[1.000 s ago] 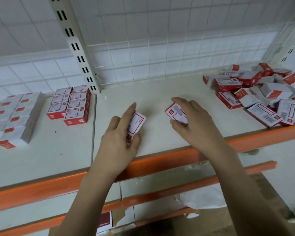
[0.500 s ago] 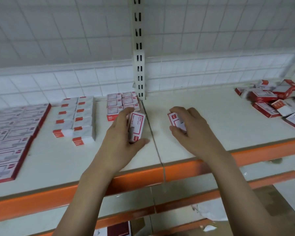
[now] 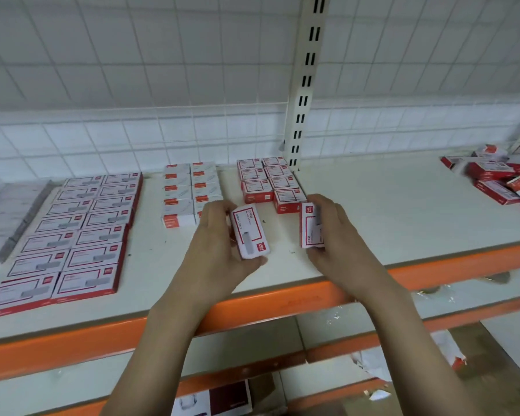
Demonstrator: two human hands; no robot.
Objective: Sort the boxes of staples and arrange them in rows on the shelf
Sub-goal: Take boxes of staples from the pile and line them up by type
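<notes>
Moved since earlier: both hands have travelled left along the shelf (image 3: 373, 205), from the bare stretch beside the loose pile to the front of the sorted rows; each keeps its box.
Left hand (image 3: 215, 238): fingers curled round a left box (image 3: 250, 232), thumb under its near end, lifted just above the shelf.
Right hand (image 3: 336, 232): fingers wrapped over a right box (image 3: 311, 225), gripping it by its far side.
Box axes: each long axis runs front to back; the left box tilts slightly, its red logo at the near end, while the right box carries its logo at the far end.
Why there: both sit just in front of the red-sided rows (image 3: 269, 183), apparently to extend those two columns towards the shelf's front edge.
Unsorted pile (image 3: 499, 172): at the shelf's far right.
Other rows: the large boxes (image 3: 81, 232) fill the left end.
</notes>
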